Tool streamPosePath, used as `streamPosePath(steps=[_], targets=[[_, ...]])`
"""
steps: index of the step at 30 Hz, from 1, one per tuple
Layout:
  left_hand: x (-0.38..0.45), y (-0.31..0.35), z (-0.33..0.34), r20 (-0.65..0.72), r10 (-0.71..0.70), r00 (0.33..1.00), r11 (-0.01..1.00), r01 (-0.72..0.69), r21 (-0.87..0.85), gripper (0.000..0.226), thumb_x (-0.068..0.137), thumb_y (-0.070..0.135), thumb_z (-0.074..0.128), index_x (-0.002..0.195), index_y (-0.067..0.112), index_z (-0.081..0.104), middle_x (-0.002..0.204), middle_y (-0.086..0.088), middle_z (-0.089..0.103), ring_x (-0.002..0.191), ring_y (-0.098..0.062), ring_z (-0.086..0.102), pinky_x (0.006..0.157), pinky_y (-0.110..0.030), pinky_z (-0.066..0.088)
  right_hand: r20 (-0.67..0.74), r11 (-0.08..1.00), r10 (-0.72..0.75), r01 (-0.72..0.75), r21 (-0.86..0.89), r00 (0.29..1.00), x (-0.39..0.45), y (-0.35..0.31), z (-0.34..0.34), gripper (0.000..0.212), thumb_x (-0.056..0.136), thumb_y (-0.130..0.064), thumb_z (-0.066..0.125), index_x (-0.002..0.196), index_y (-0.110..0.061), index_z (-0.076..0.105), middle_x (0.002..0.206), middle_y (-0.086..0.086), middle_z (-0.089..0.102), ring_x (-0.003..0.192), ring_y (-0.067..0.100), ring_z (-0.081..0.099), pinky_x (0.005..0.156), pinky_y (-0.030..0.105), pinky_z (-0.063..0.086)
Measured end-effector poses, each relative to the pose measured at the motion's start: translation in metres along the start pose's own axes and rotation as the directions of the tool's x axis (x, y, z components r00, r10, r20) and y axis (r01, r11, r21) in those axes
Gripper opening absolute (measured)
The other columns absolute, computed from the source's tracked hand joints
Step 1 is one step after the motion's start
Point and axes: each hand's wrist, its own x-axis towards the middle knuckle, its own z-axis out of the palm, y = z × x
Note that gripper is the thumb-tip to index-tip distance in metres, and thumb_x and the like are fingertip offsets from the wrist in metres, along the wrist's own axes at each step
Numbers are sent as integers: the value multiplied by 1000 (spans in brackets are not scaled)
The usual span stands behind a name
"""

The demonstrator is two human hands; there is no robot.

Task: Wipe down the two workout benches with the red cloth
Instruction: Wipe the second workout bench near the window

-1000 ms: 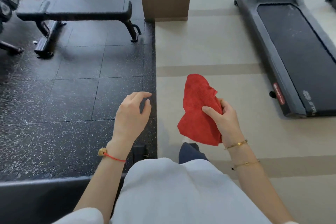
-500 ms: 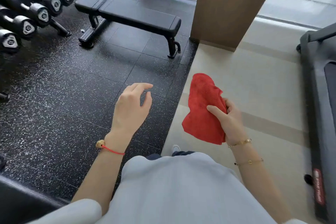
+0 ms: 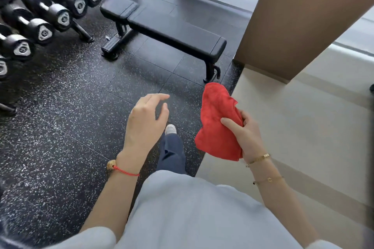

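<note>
Head view: your right grip (image 3: 245, 137) clutches the red cloth (image 3: 219, 123), left grip (image 3: 146, 121) loose and empty; approach the flat bench (image 3: 176, 30) next and start wiping.

Pale shirt (image 3: 192, 214), gold bracelets (image 3: 258, 157)

You're gripping a plush, matt red cloth (image 3: 219, 121). Ahead of you, the flat black workout bench (image 3: 172, 30) has smooth, faintly glossy padded upholstery on a matt black metal frame. Beneath it lies rough, white-speckled black rubber flooring (image 3: 60, 117).
</note>
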Motion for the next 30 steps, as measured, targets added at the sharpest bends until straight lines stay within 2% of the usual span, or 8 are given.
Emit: streamPosePath(steps=[2,4,8,12,15,19,26,30], targets=[[52,-11,-4,-6,23,1000,1000,-23,11,25,96,16,55,117,15,67,116,1,68,110,-19,61,98,-34,48,-6,1000,-11,10,-9,1000,45,-19,22,21,80,-12,76,94,-22,64,100,8,70,90,22,64,86,45,54],[107,-25,-13,-16,47,999,998,-46,31,25,96,16,55,118,15,67,116,0,68,110,-19,61,99,-33,47,-15,1000,-24,24,1,1000,88,-42,47,21,79,-15,76,95,-21,64,103,12,70,91,24,65,88,48,54],[212,-54,-31,-33,82,996,994,-79,71,25,96,16,55,118,13,66,115,-1,68,109,-20,61,99,-32,46,-25,999,-43,43,-3,999,168,-88,97,30,67,-32,74,94,-23,64,100,7,70,91,25,65,87,46,54],[293,-72,-34,4,109,994,991,-109,73,24,96,14,55,116,13,67,114,-1,68,106,-21,62,97,-37,49,-63,999,-26,27,21,998,231,-115,130,29,66,-34,74,92,-24,64,96,4,70,88,22,65,88,49,54],[342,-79,-26,52,122,991,990,-125,66,24,95,14,56,116,13,67,113,0,68,106,-21,62,97,-39,49,-89,998,-4,9,55,996,269,-128,146,30,66,-32,75,93,-22,64,98,7,70,92,28,66,90,49,53],[401,-87,-9,78,134,988,990,-138,41,23,94,12,57,115,14,68,112,0,69,105,-21,62,97,-42,48,-94,999,13,-8,52,996,322,-142,158,27,68,-28,76,92,-22,65,95,2,70,88,20,65,89,47,54],[514,-98,33,109,149,983,988,-153,35,24,94,13,55,116,15,67,113,1,68,107,-18,60,96,-38,49,-135,996,62,-53,70,989,427,-159,167,22,71,-25,77,90,-23,65,92,-1,71,83,15,64,81,38,54],[590,-101,70,121,178,977,982,-184,38,26,93,9,56,117,12,66,113,-2,68,106,-21,62,97,-41,48,-165,998,59,-54,36,985,505,-170,164,19,79,-13,77,89,-21,63,90,0,69,81,15,62,79,34,52]])
